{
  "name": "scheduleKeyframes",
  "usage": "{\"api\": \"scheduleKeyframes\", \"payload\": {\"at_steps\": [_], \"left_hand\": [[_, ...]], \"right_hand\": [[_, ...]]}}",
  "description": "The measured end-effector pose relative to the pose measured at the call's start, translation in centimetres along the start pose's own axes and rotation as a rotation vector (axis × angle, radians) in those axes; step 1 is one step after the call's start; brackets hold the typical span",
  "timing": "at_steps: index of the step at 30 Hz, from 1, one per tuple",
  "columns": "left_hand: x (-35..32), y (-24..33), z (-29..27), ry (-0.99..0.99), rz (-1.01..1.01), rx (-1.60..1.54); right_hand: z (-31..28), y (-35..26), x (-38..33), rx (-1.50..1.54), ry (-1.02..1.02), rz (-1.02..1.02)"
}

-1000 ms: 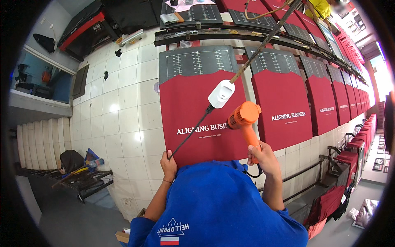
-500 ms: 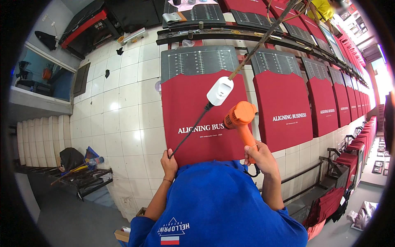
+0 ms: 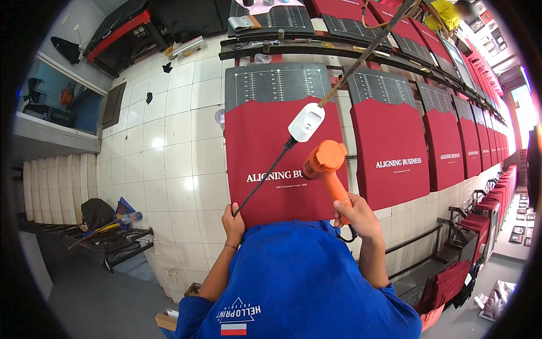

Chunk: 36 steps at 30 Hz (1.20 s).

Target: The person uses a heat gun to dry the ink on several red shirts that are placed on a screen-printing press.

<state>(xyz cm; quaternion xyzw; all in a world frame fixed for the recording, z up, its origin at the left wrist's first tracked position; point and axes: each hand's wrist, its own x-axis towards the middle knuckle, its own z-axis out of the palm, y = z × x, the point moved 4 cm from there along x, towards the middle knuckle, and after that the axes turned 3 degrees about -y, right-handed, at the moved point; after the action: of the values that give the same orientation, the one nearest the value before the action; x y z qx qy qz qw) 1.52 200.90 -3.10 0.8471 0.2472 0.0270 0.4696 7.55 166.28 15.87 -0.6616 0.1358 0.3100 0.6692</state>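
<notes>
A dark red T-shirt (image 3: 271, 135) with white lettering across it lies stretched over a dark board (image 3: 271, 82) in front of me. My right hand (image 3: 358, 216) is wrapped round the handle of an orange hair dryer (image 3: 328, 157). Its nozzle points left above the right part of the lettering and hides some letters. My left hand (image 3: 234, 222) is at the shirt's near left corner, closed on a black power cord (image 3: 263, 179). That cord slants up to a white socket (image 3: 306, 121), which hangs from a brown cable over the shirt.
More boards with red shirts, such as the neighbouring shirt (image 3: 389, 147), stretch in a row to the right. A dark metal rail (image 3: 316, 46) runs behind them. Far off stands a person in yellow (image 3: 443, 16). Folded red cloth (image 3: 446, 285) hangs at the lower right.
The hair dryer has shifted slightly left over the lettering, covering a bit more of it. My left hand stays on the cord at the corner. The whole view has moved slightly.
</notes>
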Motion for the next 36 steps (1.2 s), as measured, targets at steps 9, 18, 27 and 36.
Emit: {"api": "scheduleKeyframes", "payload": {"at_steps": [9,18,27,36], "left_hand": [[0.1,-0.8,0.1,-0.001,0.001,0.011],[0.0,-0.1,-0.2,-0.003,0.018,0.024],[0.1,-0.2,-0.2,-0.004,0.026,-0.019],[0.5,-0.8,-0.4,-0.099,-0.017,-0.019]], "right_hand": [[0.6,-0.4,0.2,0.014,-0.039,0.015],[1.8,-0.5,0.6,0.015,-0.062,0.006],[2.9,-0.4,0.7,-0.010,-0.067,-0.013],[4.2,-0.9,0.9,0.009,-0.059,0.010]]}}
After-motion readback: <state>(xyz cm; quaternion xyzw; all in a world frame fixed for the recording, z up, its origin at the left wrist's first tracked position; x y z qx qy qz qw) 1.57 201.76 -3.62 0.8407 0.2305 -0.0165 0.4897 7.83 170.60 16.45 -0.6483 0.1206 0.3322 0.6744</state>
